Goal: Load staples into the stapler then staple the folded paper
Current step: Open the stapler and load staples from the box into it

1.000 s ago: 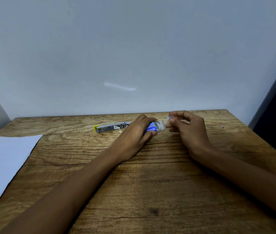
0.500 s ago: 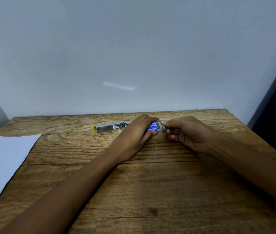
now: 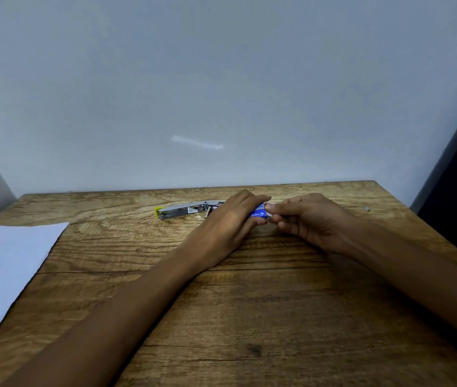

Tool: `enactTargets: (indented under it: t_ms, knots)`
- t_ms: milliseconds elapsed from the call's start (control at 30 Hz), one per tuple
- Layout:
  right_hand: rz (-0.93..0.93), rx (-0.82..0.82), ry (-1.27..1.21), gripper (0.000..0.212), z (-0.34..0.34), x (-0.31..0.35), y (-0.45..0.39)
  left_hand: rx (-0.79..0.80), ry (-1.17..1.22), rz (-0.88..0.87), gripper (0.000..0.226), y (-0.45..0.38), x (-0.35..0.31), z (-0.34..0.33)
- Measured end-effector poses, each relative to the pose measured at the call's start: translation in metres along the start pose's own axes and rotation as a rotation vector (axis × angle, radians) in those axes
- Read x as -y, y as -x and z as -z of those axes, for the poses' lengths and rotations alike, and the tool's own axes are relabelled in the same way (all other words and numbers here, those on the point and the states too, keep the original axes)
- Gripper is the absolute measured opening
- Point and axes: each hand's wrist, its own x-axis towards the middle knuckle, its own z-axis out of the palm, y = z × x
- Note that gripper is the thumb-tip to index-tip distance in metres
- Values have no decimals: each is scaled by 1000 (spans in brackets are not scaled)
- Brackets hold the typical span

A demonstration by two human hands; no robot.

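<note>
Loading was unfinished: the stapler (image 3: 191, 211) lay opened at the tabletop's (image 3: 249, 317) far edge, the left hand (image 3: 230, 224) gripping its blue body, the right hand (image 3: 302, 219) pinching at its right end. The folded paper (image 3: 6, 263) waited unstapled, far left.

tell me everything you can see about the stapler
The stapler lies flat near the table's far edge, swung open lengthwise. Its shiny metal part points left and ends in a yellow tip. The blue part with white lettering sits under the left hand, which grips it; the right hand pinches at its right end.
</note>
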Motion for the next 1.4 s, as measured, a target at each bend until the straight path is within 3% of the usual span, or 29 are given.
enactTargets:
  t_ms: [200, 567, 767, 1000, 1167, 1400]
  knots:
    - [-3, 73, -154, 7, -2, 2, 3, -15, 2, 20, 38, 0, 2, 0]
    - [98, 23, -91, 7, -5, -5, 4, 35, -7, 35, 43, 0, 2, 0]
    - [83, 21, -80, 5, -5, -5, 4, 118, 39, 105, 52, -1, -1, -2]
    - [80, -77, -58, 7, -2, -6, -2, 352, 272, 241, 69, -7, 0, 12]
    - [65, -69, -38, 6, -2, -5, -2, 371, 364, 292, 63, -8, 4, 23]
    - [57, -5, 25, 7, -1, -3, 0, 334, 190, 248, 49, -8, -7, 29]
